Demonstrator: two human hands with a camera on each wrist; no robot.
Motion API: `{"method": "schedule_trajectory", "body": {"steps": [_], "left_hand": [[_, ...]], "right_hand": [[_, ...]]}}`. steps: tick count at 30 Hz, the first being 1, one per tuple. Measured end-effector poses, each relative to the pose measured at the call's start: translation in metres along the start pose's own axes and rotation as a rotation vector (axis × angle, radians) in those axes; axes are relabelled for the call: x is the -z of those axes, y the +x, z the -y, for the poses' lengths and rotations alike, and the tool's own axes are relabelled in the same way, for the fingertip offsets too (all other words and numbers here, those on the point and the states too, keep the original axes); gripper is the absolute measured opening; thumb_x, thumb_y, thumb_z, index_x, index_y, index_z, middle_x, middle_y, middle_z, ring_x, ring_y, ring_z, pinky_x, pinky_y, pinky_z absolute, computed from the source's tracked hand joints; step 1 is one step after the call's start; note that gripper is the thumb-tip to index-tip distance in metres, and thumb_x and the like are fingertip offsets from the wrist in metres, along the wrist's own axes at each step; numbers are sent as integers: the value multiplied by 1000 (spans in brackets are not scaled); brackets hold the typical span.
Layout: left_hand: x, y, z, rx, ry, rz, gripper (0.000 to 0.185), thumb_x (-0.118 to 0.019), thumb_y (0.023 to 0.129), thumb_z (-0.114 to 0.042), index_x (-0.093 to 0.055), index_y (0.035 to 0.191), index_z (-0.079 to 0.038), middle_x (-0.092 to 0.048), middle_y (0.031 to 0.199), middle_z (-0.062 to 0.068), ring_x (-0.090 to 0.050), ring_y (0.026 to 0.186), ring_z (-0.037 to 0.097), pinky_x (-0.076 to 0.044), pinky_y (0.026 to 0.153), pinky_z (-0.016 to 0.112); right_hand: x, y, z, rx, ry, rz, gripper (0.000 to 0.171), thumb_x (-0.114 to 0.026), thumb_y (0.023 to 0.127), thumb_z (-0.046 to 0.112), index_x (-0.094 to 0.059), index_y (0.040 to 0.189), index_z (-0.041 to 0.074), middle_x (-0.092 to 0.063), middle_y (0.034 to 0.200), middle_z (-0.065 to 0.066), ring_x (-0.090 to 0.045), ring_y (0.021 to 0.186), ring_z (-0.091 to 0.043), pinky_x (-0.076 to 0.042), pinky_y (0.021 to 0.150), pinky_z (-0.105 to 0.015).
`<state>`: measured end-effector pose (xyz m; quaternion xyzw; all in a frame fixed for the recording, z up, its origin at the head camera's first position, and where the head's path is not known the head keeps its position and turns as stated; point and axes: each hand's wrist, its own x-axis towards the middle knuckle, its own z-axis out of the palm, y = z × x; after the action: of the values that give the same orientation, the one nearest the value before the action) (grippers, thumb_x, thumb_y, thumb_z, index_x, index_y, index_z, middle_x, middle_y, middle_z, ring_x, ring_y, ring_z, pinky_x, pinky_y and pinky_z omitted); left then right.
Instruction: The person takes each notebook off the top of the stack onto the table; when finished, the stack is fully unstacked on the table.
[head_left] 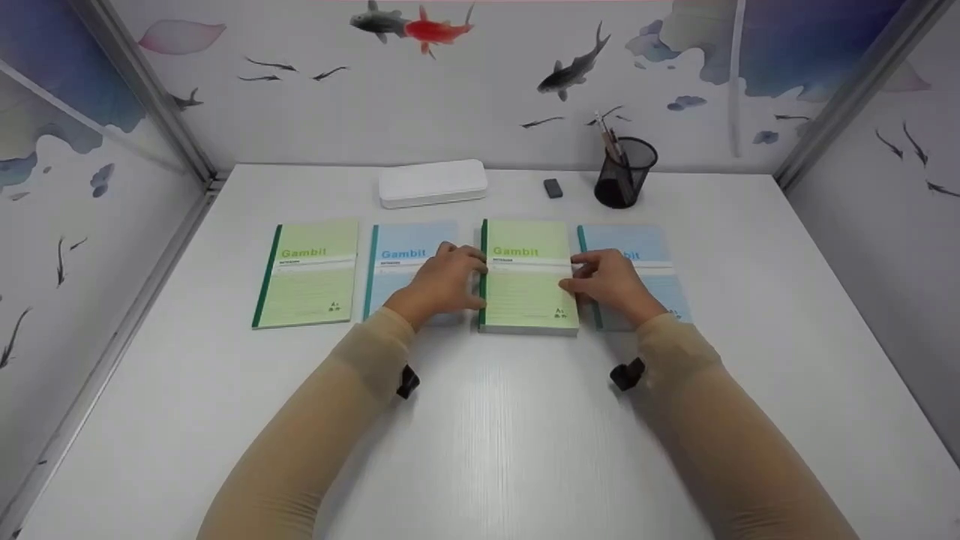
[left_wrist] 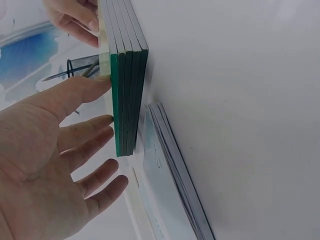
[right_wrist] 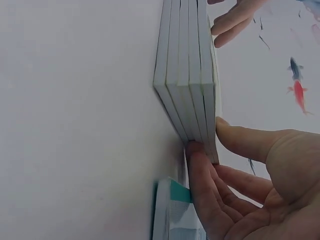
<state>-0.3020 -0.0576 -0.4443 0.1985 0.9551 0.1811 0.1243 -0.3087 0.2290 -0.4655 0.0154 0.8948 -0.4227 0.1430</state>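
The left hand and right hand are flanking the green notebook stack, which is lying between them. Its long axis is running away from the person. The left fingers are spread against the spine, while the right thumb and fingers are pinching the open edge.

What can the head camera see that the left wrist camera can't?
Only the head view shows the whole row: the far-left green notebook, the white box, the small dark eraser and the table in front. Only the left wrist view shows that the green stack is several notebooks thick, with dark green spines, and the thin edges of the blue notebooks beside it. Both show the left hand and right hand at the stack's two sides, and the mesh pen cup.
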Motion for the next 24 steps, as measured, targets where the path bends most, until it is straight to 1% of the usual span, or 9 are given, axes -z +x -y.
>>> {"method": "schedule_trajectory", "body": {"steps": [3,5,8,10,14,18,21,24], "left_hand": [[0,-1,1,26,-21,2,60,-83,88,-33,-64,141,-13,-51,154,3,-39,141,28,-40,118,46],[0,-2,1,48,-53,8,62,-84,87,-33,-63,142,-14,-53,153,4,-39,140,28,-40,119,46],[1,-4,3,69,-93,10,65,-85,87,-32,-60,144,-15,-55,151,3,-40,137,27,-39,119,45],[1,-6,4,72,-99,7,66,-85,86,-33,-60,145,-15,-55,152,1,-40,137,27,-39,119,44],[1,-6,6,55,-85,-2,66,-82,89,-32,-58,147,-14,-53,155,0,-39,140,26,-37,121,43],[-1,-3,7,40,-67,-31,59,-78,93,-28,-58,147,-12,-52,156,1,-40,142,27,-38,121,42],[-4,0,6,45,-49,-46,56,-77,94,-29,-60,145,-13,-52,156,-1,-41,141,26,-39,119,42],[-6,0,5,42,-35,-33,59,-78,92,-33,-60,145,-14,-51,156,-2,-41,141,26,-40,118,43]], "right_hand": [[-1,0,1,-17,7,0,60,-76,94,21,-54,147,2,-66,124,-17,-69,90,-16,-59,78,-28],[-2,0,2,-35,13,5,60,-75,95,21,-54,148,3,-66,124,-16,-70,91,-17,-59,79,-28],[-2,1,4,-53,21,13,60,-74,95,20,-54,149,4,-66,125,-17,-71,91,-17,-59,79,-27],[-2,1,6,-60,25,23,60,-74,95,19,-53,150,4,-66,125,-17,-72,90,-17,-59,79,-28],[0,3,5,-64,23,34,61,-73,96,20,-51,152,7,-65,128,-17,-72,92,-17,-59,80,-28],[4,5,0,-44,43,29,60,-71,98,20,-50,153,10,-65,130,-17,-72,95,-19,-61,82,-29],[7,5,-6,-36,75,39,61,-72,97,21,-50,154,12,-64,131,-18,-72,96,-19,-62,82,-30],[11,2,-11,-48,113,47,62,-73,97,22,-50,154,13,-64,132,-18,-72,94,-16,-62,81,-29]]}}
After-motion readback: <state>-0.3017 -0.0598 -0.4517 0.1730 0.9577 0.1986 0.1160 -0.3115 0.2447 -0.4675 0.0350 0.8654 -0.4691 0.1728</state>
